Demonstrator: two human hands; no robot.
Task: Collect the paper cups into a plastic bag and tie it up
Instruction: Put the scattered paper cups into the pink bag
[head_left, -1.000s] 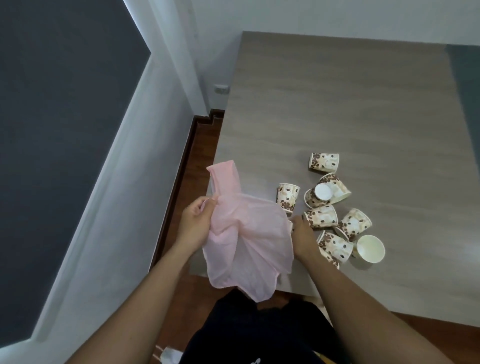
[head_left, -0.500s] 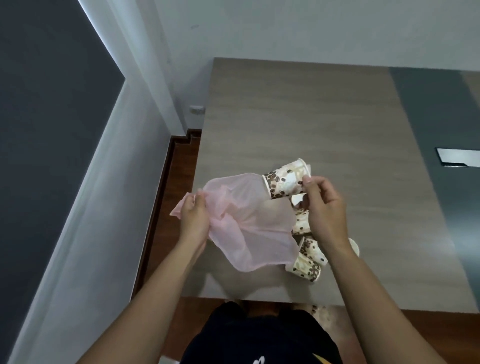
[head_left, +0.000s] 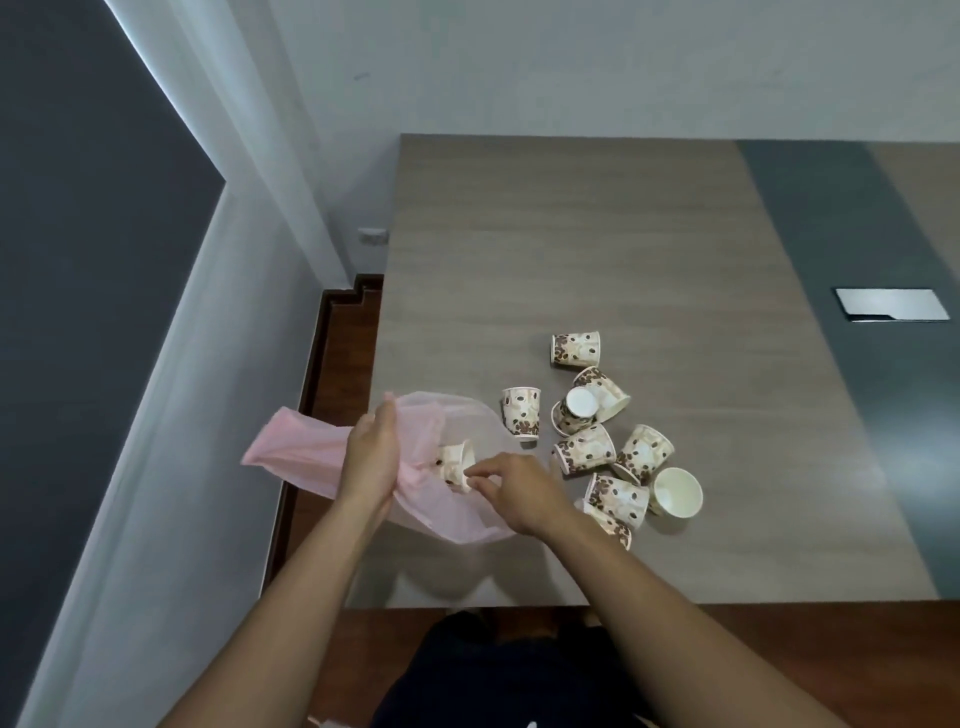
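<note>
A thin pink plastic bag (head_left: 306, 457) hangs open over the table's near left corner, gripped at its mouth by my left hand (head_left: 370, 457). Inside the bag's mouth lies one paper cup (head_left: 453, 464) printed with coffee beans, and the fingertips of my right hand (head_left: 517, 491) pinch its rim. Several more cups of the same print lie scattered just to the right: one upright (head_left: 521, 413), one far back (head_left: 575, 349), a tipped pair (head_left: 589, 408), others on their sides (head_left: 584, 449), and one showing its white inside (head_left: 676, 492).
The grey wood-grain table (head_left: 597, 249) has a dark strip along its right side with a silver plate (head_left: 891, 304) set in it. A white wall and a dark panel stand to the left. A gap of brown floor (head_left: 337, 353) lies between wall and table.
My right hand has carried the cup down from above the bag into its mouth. The bag's opening has spread wider, and my view has shifted so the other cups show again.
</note>
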